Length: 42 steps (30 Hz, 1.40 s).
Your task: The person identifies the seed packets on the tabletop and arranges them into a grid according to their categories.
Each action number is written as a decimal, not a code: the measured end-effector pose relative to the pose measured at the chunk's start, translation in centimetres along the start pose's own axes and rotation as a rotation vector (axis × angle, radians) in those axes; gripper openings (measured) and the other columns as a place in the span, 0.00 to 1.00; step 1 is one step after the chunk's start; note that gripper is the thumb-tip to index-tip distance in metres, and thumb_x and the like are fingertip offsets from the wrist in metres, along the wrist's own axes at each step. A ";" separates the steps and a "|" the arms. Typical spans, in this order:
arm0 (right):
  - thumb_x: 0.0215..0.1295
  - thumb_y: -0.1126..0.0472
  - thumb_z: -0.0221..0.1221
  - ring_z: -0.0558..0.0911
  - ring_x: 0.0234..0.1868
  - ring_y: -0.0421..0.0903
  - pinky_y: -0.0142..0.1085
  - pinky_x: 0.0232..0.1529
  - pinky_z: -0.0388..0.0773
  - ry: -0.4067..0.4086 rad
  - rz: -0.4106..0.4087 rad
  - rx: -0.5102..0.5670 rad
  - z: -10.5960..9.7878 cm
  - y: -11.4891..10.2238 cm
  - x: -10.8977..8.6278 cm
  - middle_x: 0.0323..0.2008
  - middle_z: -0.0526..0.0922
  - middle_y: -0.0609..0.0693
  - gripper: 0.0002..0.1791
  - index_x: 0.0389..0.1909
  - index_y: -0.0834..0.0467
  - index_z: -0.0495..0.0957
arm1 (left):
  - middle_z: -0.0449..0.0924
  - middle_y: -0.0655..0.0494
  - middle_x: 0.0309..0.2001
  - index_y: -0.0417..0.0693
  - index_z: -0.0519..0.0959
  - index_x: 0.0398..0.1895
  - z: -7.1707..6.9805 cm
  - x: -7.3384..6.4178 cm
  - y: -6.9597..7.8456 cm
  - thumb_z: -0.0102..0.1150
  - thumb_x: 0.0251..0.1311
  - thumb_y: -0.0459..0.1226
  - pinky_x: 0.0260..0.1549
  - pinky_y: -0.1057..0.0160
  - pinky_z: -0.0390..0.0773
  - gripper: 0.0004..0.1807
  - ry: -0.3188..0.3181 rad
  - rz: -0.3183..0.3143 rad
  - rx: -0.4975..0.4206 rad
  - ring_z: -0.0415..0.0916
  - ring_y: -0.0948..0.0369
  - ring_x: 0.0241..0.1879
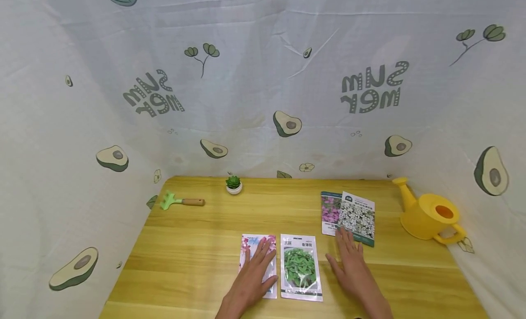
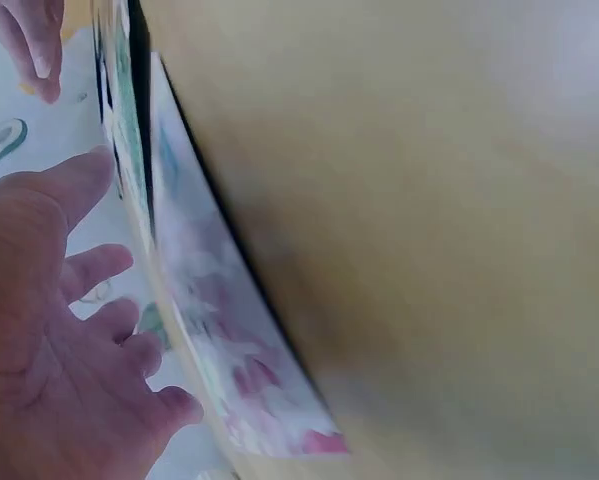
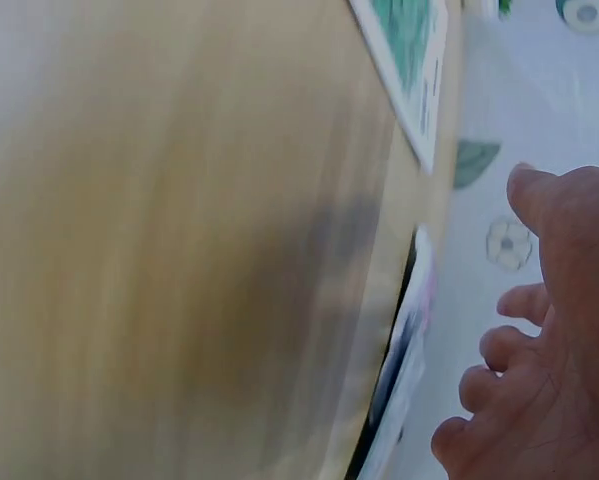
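My left hand (image 1: 251, 280) hovers over a seed packet with pink blossoms (image 1: 250, 241), its fingers spread and partly covering the picture. The left wrist view shows a gap between that palm and the pink packet (image 2: 209, 270). Beside it lies a packet with green leaves (image 1: 301, 266), between my two hands. My right hand (image 1: 353, 266) is held over the table with relaxed fingers, its fingertips at the lower edge of a white-flower packet (image 1: 356, 216). That packet overlaps a purple-flower packet (image 1: 330, 209). Neither hand holds anything; whether the right fingertips touch the packet, I cannot tell.
A yellow watering can (image 1: 427, 216) stands at the right edge of the wooden table (image 1: 176, 250). Toward the back left are a small green rake (image 1: 185, 201) with a wooden handle and a potted succulent (image 1: 234, 185). Printed white cloth (image 1: 255, 99) surrounds the table.
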State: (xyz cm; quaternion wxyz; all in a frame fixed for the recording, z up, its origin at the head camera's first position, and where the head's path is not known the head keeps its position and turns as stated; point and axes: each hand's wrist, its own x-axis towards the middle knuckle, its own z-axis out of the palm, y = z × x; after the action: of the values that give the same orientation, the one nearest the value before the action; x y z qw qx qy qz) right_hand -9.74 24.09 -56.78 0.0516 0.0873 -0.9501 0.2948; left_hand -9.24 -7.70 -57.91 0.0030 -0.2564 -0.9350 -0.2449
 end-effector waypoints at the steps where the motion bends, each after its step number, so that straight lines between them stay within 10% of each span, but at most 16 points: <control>1: 0.81 0.53 0.61 0.46 0.83 0.76 0.77 0.78 0.37 -0.002 0.006 -0.010 -0.1 0.5 0.3 0.83 0.47 0.75 0.43 0.82 0.73 0.53 | 0.57 0.44 0.85 0.44 0.72 0.79 0.0 0.2 0.1 0.70 0.71 0.45 0.77 0.30 0.59 0.37 -0.004 -0.001 -0.006 0.54 0.45 0.84; 14: 0.84 0.48 0.55 0.38 0.83 0.78 0.79 0.76 0.32 -0.045 0.101 0.003 -1.8 3.5 2.8 0.82 0.40 0.79 0.47 0.82 0.77 0.45 | 0.49 0.52 0.88 0.55 0.64 0.85 -0.8 7.9 6.5 0.59 0.77 0.57 0.80 0.40 0.61 0.39 -0.199 0.133 0.169 0.47 0.52 0.86; 24: 0.86 0.45 0.51 0.37 0.82 0.80 0.86 0.69 0.30 -0.083 0.134 -0.029 -1.9 5.6 2.9 0.81 0.40 0.82 0.48 0.81 0.79 0.44 | 0.47 0.65 0.88 0.65 0.59 0.87 2.4 14.2 9.6 0.51 0.78 0.64 0.81 0.50 0.61 0.39 -0.309 0.153 0.364 0.45 0.61 0.87; 42: 0.89 0.47 0.45 0.37 0.83 0.78 0.89 0.65 0.31 -0.111 0.121 -0.047 -1.5 7.3 2.1 0.82 0.42 0.79 0.39 0.82 0.74 0.52 | 0.40 0.77 0.87 0.72 0.49 0.89 6.7 17.3 9.9 0.40 0.79 0.67 0.84 0.54 0.51 0.40 -0.450 0.066 0.493 0.37 0.71 0.86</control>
State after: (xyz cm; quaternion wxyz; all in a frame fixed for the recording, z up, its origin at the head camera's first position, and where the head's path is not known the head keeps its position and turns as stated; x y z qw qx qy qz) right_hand -13.19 30.52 -59.26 -0.0168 0.0447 -0.9618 0.2696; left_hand -18.73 11.07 -57.03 -0.1338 -0.3256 -0.9346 0.0514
